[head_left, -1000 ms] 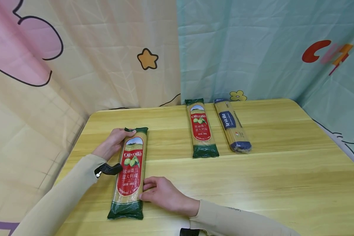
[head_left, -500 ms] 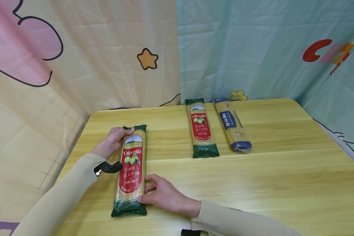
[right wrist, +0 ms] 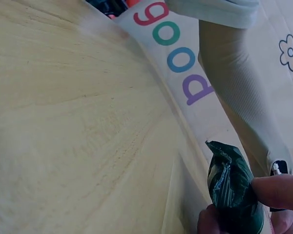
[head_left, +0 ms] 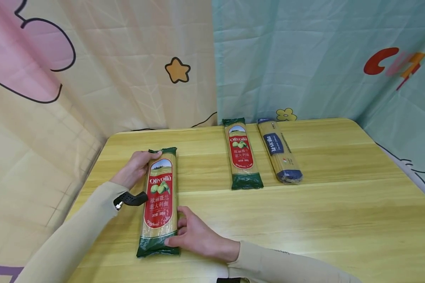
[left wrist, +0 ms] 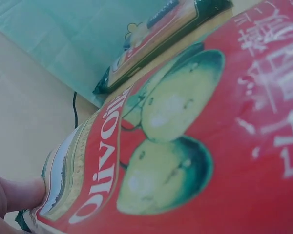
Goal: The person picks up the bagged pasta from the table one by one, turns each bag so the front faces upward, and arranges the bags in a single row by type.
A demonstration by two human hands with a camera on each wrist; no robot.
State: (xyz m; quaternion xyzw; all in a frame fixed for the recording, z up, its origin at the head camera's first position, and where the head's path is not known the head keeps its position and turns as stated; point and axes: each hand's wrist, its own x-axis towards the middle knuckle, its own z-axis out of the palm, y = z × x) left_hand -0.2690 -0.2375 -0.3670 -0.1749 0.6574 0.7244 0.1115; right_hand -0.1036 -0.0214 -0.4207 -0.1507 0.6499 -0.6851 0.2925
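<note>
Both hands are on a spaghetti pack with a red Olivoilà label and green ends, at the left of the table. My left hand grips its far end from the left side, thumb on top. At the near right corner my right hand pinches the pack, its thumb over the green end. From the right wrist, that crinkled green end shows between thumb and fingers, with a gap to the tabletop. The label's olives fill much of the left wrist view.
A second Olivoilà spaghetti pack lies near the table's back edge. Just right of it is a blue-banded La Sicilia pasta pack. Printed curtains hang behind and beside the wooden table.
The held pack has shifted slightly away from me and to the right. My right thumb has come to lie over the green near end; the two back packs stay put.
</note>
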